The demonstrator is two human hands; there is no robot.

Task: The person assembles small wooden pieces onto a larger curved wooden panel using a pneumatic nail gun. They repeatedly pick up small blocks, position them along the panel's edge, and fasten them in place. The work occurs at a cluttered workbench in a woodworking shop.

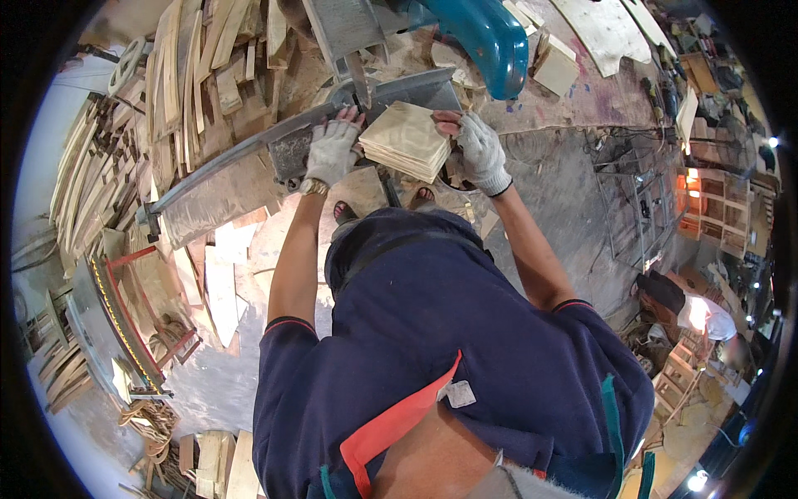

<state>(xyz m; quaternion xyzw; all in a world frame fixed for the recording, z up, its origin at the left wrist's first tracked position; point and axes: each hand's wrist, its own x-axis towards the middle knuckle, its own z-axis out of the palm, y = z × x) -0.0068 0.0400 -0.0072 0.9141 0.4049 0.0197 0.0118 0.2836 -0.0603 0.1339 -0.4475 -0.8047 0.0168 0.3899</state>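
Apparently shaped already, the stack of flat, pale, angular wood pieces (406, 140) sits just before the smooth metal rail (421, 86); fingers of right hand (484, 152) pinch its right corner; left hand (331, 151) at its left side, can't tell if pinching; long rough strips (199, 75) look untrimmed

The camera on the wearer's head looks steeply down past the shirt (449, 308), which is nearer than either hand. The left hand (331, 151) and right hand (482, 152) sit farther off, above the picture's middle. The wide fisheye (straight edges bow toward its rim) reaches wood strips (172, 62) left of the left hand and another person (711, 320) well right of the right hand.
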